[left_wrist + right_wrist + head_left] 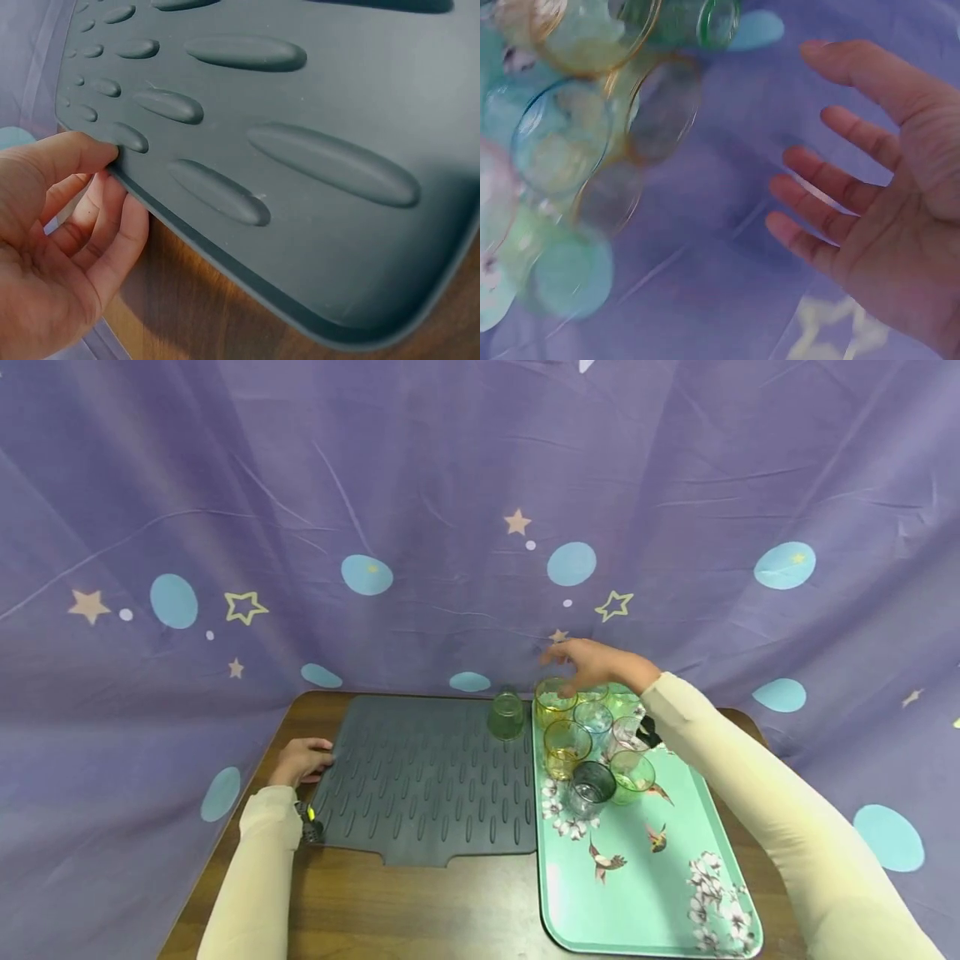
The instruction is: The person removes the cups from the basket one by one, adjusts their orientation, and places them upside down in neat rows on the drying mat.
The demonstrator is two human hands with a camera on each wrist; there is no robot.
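At the left edge of a dark grey ridged drying mat (427,777), my left hand (303,760) pinches the rim. In the left wrist view its thumb (94,150) lies on top, with the fingers curled at the underside. An upside-down green glass (507,717) stands at the mat's far right corner. My right hand (592,662) is raised over the back of the tray, near a yellow glass (555,714). Its fingers are spread and hold nothing in the right wrist view. Around it stand a blue-rimmed glass (561,139) and several other tinted glasses.
The mint-green tray (637,893), printed with birds and blossoms, sits right of the mat. A dark grey glass (592,789) and a light green glass (632,777) form the cluster's front. Behind the wooden table (412,902) hangs a purple curtain (450,485).
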